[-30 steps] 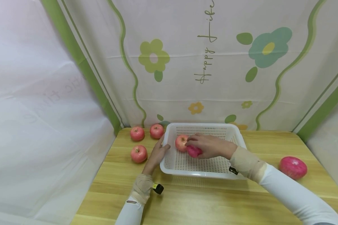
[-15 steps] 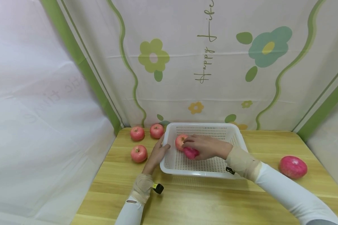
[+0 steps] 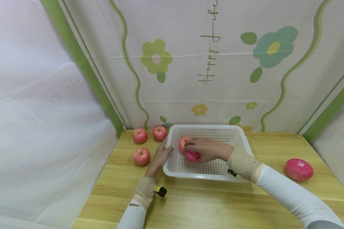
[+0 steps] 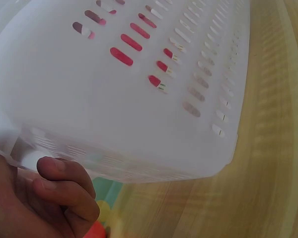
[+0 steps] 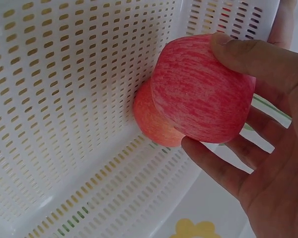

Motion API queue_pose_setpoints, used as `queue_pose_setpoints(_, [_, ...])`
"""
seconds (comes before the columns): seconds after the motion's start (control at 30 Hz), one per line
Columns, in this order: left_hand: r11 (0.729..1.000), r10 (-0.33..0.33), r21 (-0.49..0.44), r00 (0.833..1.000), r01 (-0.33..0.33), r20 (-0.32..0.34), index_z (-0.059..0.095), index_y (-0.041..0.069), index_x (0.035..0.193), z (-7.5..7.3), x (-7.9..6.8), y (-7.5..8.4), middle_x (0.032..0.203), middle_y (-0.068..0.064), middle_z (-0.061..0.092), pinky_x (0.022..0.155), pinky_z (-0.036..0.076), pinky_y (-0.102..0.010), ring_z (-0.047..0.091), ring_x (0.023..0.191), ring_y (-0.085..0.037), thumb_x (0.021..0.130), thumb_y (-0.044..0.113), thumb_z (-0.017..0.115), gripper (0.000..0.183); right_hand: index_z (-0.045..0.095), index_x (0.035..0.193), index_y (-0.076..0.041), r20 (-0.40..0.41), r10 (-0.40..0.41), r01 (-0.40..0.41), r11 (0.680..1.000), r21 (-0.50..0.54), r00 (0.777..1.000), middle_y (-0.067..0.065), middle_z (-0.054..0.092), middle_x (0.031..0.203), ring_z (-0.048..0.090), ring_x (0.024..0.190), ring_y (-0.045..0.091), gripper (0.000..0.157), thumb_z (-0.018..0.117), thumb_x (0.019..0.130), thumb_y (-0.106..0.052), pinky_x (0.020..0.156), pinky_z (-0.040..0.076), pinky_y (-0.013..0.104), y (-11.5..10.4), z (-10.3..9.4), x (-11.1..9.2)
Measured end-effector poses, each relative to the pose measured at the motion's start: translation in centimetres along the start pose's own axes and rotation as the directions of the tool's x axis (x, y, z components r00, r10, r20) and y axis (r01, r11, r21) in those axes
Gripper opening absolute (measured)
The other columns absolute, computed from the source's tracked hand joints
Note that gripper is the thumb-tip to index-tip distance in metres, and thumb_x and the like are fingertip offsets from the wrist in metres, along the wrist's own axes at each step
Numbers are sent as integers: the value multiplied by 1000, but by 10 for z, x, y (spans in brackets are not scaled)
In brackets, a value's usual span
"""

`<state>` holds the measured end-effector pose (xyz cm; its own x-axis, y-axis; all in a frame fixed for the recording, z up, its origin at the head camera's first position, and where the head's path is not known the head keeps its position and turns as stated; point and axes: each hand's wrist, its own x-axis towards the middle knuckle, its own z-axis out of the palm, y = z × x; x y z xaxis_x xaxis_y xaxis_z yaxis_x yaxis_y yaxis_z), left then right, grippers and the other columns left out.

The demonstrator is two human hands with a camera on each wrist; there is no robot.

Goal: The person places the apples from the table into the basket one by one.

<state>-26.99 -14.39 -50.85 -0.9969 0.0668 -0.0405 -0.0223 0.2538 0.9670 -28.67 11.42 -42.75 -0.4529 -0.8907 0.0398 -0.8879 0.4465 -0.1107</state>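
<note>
A white slotted plastic basket sits on the table. My left hand grips its left rim; in the left wrist view the fingers curl beneath the rim, outside the wall. Inside the basket, my right hand holds a deep pink apple between thumb and fingers. The right wrist view has this streaked apple large and near, overlapping a paler orange-red apple behind it. That paler apple rests at the basket's left end.
Left of the basket on the wooden table are three pink-red apples, one at the front and two behind. A large deep pink apple lies at the right. A printed curtain hangs directly behind the table.
My right hand has shifted left inside the basket with the deep pink apple, bringing it below the paler one in the head view. My left hand stays on the rim.
</note>
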Motion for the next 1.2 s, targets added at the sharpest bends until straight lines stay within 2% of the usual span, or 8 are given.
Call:
queue_pose_setpoints(0.17, [1000,-3,0,1000,3,11,28,29,170,0,0,0,141,-30,62,80,66,-50,73,109,-41,105,20,52,70,63,146,-17,13,-7,7,1000,7,1000,2,65,147,57,139,29,64,88,88,-30,112,54,48,0,-1,1])
queue_pose_setpoints(0.57, [1000,-8,18,1000,8,5,29,30,170,-1,0,0,141,-29,62,80,65,-48,72,108,-35,106,22,53,69,68,140,-18,41,-59,57,998,39,997,-2,66,144,57,137,23,57,88,87,-28,116,50,43,0,5,14])
queue_pose_setpoints(0.93, [1000,3,12,1000,-3,8,28,29,170,-1,-1,2,147,-29,59,83,65,-51,71,113,-40,106,21,53,69,67,140,-19,96,-60,56,998,37,994,0,65,145,62,132,22,56,87,88,-27,108,57,43,-3,12,22])
queue_pose_setpoints(1.2, [1000,1,10,1000,-1,15,27,29,171,-1,-1,1,149,-30,57,85,65,-52,70,118,-43,106,21,53,70,70,135,-17,55,-150,151,988,-19,987,0,68,139,63,127,22,51,86,88,-29,102,59,40,-3,20,25])
